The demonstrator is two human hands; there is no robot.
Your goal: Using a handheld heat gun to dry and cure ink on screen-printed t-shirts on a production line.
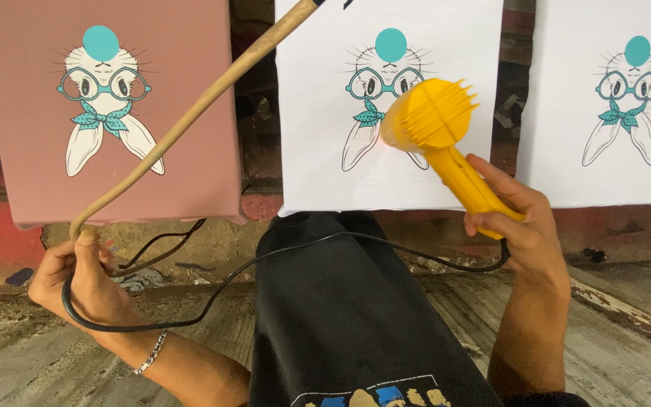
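My right hand (518, 226) grips the handle of a yellow heat gun (446, 143), whose nozzle points at a rabbit print on the middle white shirt (318, 151); a faint orange glow shows at the nozzle. My left hand (77, 275) holds the lower end of a long wooden stick (190, 117) that rises to the upper right, together with a loop of the gun's black cord (265, 260). A bracelet sits on my left wrist.
A pink shirt (190, 166) on the left and a white shirt (566, 158) on the right carry the same rabbit print. A black garment (348, 316) hangs below the middle one. A worn wooden ledge (627, 301) runs underneath.
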